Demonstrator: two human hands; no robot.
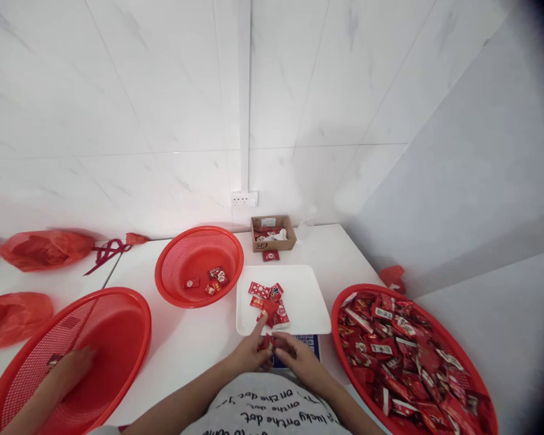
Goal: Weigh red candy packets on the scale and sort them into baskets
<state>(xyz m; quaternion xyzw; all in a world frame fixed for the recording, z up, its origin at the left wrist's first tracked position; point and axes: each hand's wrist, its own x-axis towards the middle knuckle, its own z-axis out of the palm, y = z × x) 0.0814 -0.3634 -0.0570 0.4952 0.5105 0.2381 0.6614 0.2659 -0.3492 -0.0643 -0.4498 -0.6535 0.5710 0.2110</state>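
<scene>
L hand (252, 351) + R hand (300, 357) pinching red pkt (267, 344); white tray (304, 299) just beyond

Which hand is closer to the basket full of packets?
Right. The right hand is a little left of the basket; the left hand is farther left, beyond the right one.

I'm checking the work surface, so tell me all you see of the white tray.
The white tray is shallow and rectangular, with rounded corners and a low rim, and looks like plastic. It lies flat in front of the cardboard box, a blue keypad showing beyond its near edge. Several red packets lie towards its left; its right side is bare. The left hand extends a finger over it; contact is unclear.
</scene>
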